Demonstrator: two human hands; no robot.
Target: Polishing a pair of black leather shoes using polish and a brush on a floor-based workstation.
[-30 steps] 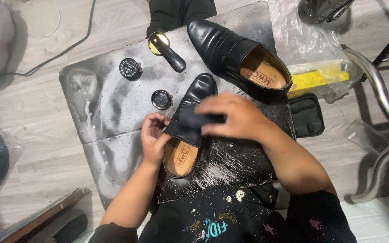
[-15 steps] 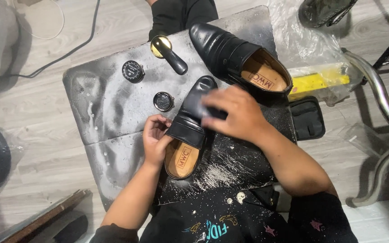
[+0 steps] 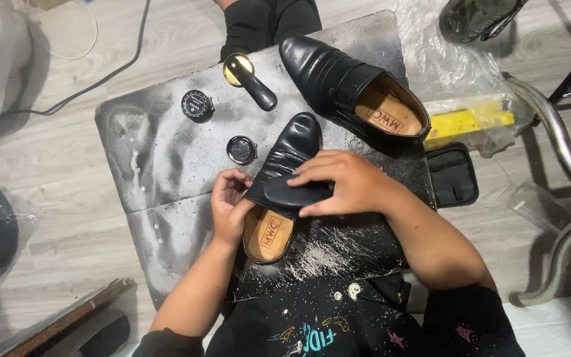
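Observation:
A black leather shoe (image 3: 292, 149) with a tan insole lies on a stained dark work mat (image 3: 160, 158), toe pointing away from me. My left hand (image 3: 230, 208) grips the shoe's side near the opening. My right hand (image 3: 345, 182) presses a black oval pad or brush (image 3: 292, 194) across the shoe's upper. The second black shoe (image 3: 348, 89) of the pair rests on the mat further back, to the right.
On the mat sit a closed round polish tin (image 3: 197, 106), an open small tin (image 3: 241, 149) and a brush with a gold cap (image 3: 249, 79). A black pouch (image 3: 454, 175), a yellow packet in plastic wrap (image 3: 470, 122) and a metal chair frame (image 3: 563, 152) lie right. A cable (image 3: 110, 73) runs upper left.
My right hand has slid the black pad back along the shoe from near the toe toward the opening. The left hand keeps its hold on the shoe.

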